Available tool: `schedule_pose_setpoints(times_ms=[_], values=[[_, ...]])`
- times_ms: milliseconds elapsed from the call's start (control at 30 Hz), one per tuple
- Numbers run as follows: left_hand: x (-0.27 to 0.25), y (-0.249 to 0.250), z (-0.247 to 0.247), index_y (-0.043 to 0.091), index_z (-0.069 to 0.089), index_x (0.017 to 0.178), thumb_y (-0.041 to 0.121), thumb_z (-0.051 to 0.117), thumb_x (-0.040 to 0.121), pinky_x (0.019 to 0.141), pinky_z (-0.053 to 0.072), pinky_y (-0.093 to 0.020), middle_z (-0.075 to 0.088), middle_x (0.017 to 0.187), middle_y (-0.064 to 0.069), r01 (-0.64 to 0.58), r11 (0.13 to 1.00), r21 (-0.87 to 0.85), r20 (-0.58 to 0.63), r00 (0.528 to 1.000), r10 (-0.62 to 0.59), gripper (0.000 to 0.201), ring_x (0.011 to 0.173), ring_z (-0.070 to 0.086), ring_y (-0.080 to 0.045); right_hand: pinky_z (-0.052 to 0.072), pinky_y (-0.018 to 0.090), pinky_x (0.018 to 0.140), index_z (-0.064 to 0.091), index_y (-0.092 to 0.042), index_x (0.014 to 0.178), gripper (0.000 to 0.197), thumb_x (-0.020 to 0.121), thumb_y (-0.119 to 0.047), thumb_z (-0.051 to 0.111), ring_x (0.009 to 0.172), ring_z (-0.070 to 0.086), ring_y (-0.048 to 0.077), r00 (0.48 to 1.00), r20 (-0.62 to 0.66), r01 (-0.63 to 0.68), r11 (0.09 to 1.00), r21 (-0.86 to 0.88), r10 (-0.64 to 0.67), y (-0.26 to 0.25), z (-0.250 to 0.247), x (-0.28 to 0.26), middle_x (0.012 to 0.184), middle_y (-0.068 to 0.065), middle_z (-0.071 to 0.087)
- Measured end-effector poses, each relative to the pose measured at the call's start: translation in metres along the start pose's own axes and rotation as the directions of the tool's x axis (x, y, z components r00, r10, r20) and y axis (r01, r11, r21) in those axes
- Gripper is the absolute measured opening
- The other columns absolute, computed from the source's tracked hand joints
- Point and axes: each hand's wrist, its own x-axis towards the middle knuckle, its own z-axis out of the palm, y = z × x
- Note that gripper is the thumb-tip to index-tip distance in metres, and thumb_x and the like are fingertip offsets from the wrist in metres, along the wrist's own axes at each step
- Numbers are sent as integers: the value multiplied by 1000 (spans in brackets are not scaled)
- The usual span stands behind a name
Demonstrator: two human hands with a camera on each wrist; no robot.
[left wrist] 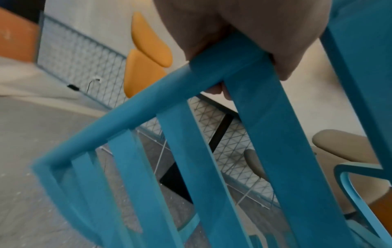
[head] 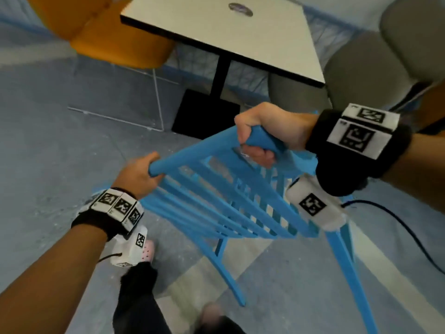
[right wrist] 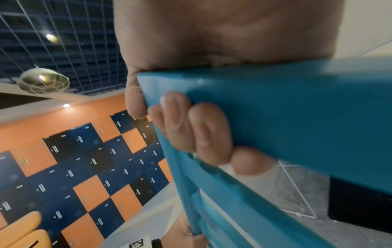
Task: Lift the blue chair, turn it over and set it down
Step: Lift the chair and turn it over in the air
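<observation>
The blue chair point(head: 216, 201) with a slatted back is tilted in the air in front of me, its legs point(head: 228, 268) pointing down toward the floor. My left hand point(head: 142, 175) grips the left end of the top rail of the backrest. My right hand point(head: 260, 133) grips the right part of the same rail, fingers curled under it. In the left wrist view my left hand point(left wrist: 239, 33) wraps the blue rail point(left wrist: 148, 107) above the slats. In the right wrist view my right hand's fingers point(right wrist: 191, 127) curl round the blue chair point(right wrist: 286, 117) edge.
A white table point(head: 240, 37) on a black post and base point(head: 207, 114) stands just beyond the chair. An orange chair point(head: 115, 39) is at the back left, grey chairs point(head: 361, 68) at the right. A dark cable point(head: 397, 220) lies on the floor. My feet point(head: 147, 251) are below.
</observation>
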Motion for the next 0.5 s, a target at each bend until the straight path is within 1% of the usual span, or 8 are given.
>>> schedule_pose_setpoints(times_ms=[33,100,167,233,300,400,433,500], values=[[-18,20,5,15,50,75,11,62,76,67,41,-39,61,78,-29,-41,998,45,9,999,40,13,84,63,-42,20,26,40,41,-13,28,44,72,-20,36,29,28,18,999,-24,44,999,10,-44,17,6,-33,27,1,35],[-34,38,6,19,44,72,14,60,74,64,39,-37,59,72,-22,-77,992,104,39,997,74,17,79,62,-41,22,26,41,41,-13,29,37,65,-22,41,30,29,18,997,-36,67,997,36,-66,40,12,-58,27,1,36],[-60,71,19,17,47,72,17,58,72,62,38,-38,63,77,-26,-160,975,155,78,986,150,11,78,62,-40,25,27,44,43,-13,30,28,55,-25,48,32,30,19,993,-57,103,994,36,-101,71,20,-102,29,2,38],[-79,101,32,18,48,71,22,52,66,61,33,-32,63,77,-25,-236,956,176,98,970,222,8,76,61,-39,27,30,49,45,-14,31,26,49,-31,51,36,31,19,992,-68,112,993,42,-109,101,24,-139,32,3,40],[-96,126,45,17,40,74,23,50,63,60,38,-36,63,75,-23,-309,930,201,154,947,281,16,75,60,-38,31,30,50,47,-12,31,27,47,-34,51,38,33,19,991,-96,99,994,37,-95,131,29,-171,33,3,42],[-119,156,62,21,40,67,20,57,69,60,43,-40,64,76,-20,-385,888,251,247,912,326,17,75,61,-39,37,19,46,49,2,38,34,42,-31,51,36,41,13,987,-145,63,998,-6,-63,170,40,-215,33,1,47],[-128,166,67,21,39,69,18,61,72,62,43,-39,66,80,-18,-413,870,270,298,895,333,22,79,61,-38,38,15,46,50,4,41,35,41,-31,51,36,43,9,985,-166,49,998,-36,-54,183,48,-229,33,0,49],[-147,175,78,19,48,76,21,67,73,70,46,-38,67,90,-12,-443,853,275,393,862,321,20,86,61,-34,37,15,48,51,1,39,32,35,-31,52,39,44,8,976,-213,-50,995,-85,31,208,71,-253,36,0,50]])
